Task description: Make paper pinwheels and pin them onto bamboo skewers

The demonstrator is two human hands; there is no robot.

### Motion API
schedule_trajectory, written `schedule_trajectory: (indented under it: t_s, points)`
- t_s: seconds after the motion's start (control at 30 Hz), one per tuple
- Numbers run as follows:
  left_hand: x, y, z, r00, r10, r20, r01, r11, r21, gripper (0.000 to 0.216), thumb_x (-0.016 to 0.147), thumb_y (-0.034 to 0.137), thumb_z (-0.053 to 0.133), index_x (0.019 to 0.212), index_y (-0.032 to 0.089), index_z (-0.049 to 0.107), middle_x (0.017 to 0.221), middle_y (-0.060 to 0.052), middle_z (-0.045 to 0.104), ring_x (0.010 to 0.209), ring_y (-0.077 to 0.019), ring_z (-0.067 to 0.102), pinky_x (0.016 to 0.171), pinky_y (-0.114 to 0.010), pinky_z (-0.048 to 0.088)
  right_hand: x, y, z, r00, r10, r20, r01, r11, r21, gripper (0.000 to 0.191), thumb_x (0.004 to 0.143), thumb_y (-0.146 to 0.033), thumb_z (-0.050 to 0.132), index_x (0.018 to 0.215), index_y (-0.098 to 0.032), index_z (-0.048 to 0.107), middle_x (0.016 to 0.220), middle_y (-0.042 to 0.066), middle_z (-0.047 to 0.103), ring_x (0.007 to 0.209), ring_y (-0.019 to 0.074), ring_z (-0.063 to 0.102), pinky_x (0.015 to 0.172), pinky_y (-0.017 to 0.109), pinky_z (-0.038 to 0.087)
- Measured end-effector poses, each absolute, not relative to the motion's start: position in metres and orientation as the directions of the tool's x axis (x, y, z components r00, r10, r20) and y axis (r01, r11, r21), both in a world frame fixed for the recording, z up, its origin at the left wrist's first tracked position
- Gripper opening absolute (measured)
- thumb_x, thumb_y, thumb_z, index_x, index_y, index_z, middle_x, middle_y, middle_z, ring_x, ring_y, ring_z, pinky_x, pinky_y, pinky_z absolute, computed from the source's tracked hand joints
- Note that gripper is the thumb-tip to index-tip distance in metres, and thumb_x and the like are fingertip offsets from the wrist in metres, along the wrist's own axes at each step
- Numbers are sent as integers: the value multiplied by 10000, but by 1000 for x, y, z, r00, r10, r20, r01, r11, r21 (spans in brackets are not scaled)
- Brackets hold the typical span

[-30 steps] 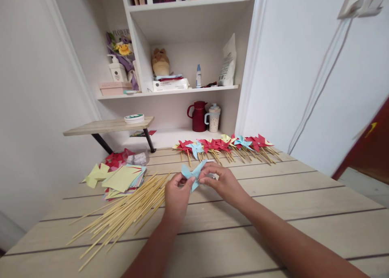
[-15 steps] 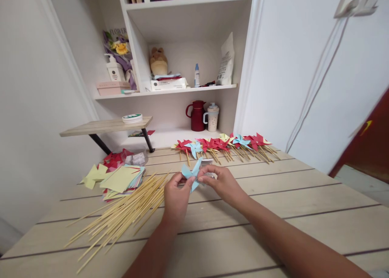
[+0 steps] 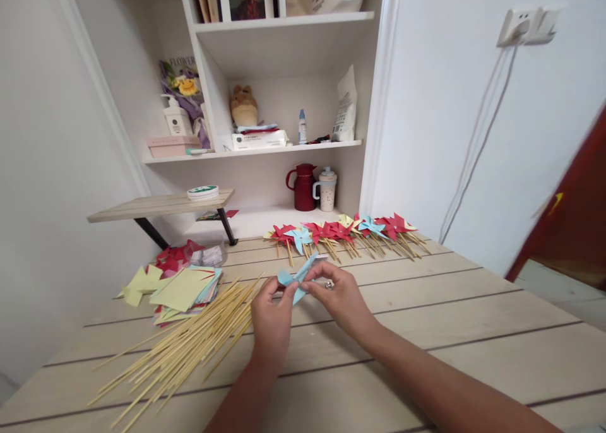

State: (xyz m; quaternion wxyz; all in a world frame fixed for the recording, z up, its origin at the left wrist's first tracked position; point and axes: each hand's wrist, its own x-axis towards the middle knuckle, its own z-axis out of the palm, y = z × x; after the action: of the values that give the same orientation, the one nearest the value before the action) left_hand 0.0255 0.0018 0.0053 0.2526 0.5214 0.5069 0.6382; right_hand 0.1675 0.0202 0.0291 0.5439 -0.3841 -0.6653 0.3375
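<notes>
Landmark: a loose pile of bamboo skewers (image 3: 189, 338) lies fanned across the near left of a pale wooden table (image 3: 449, 332).

Blue pinwheel (image 3: 296, 276): a small folded paper shape, held just above the table, just right of the skewer tips.

Left hand (image 3: 272, 316): right of the skewers, fingers narrowed to a pinch on the pinwheel's left side.

Right hand (image 3: 341, 297): further right of the skewers, thumb and fingertips closed on the pinwheel's middle and right side. A tiny shiny thing (image 3: 327, 285) shows at the fingers; too small to say what it is.

Handling, as a judgement: the pinwheel looks very light, thin and soft. It would crease or tear under a hard squeeze, and its folded tips could spring open. The centre, where the folds meet, seems the safest place to hold, with a light pinch.

Paper squares (image 3: 184, 289): a yellow-topped stack, touching the far end of the skewers.

Red scraps (image 3: 175, 256): just beyond that stack, away from the skewers.

Finished pinwheels (image 3: 341, 231): a row of red, blue and yellow ones on sticks, well beyond the skewers and to their right, at the table's far edge.

Jug (image 3: 303, 187) and cup (image 3: 326, 190): side by side on a low shelf, past that row.
</notes>
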Motion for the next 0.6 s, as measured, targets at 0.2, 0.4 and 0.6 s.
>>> schedule_trajectory:
  t_s: [0.2,0.4,0.6]
  points:
    - [26,2,7,-346,827,444,223,-387,895,154,756,343,692,736,189,692,734,-24,695,732,-187,607,696,-274,480,165,19,26,-67,873,482,29,485,-874,264,740,-241,728,896,-234,515,795,-13,655,800,194,651,760,318,480]
    - [27,-1,9,-365,824,434,223,-375,900,141,746,327,700,750,187,719,752,-28,721,750,-197,630,726,-290,486,165,19,27,-115,896,430,-61,425,-903,715,750,-246,729,1389,-251,408,748,-45,669,787,193,663,844,356,480]
    - [26,-2,12,-359,832,424,220,-366,904,153,740,331,711,771,189,761,770,-41,751,754,-212,656,737,-312,501,166,23,25,-154,887,436,16,444,-896,187,762,-315,711,909,-200,723,841,23,708,842,214,640,795,338,486]
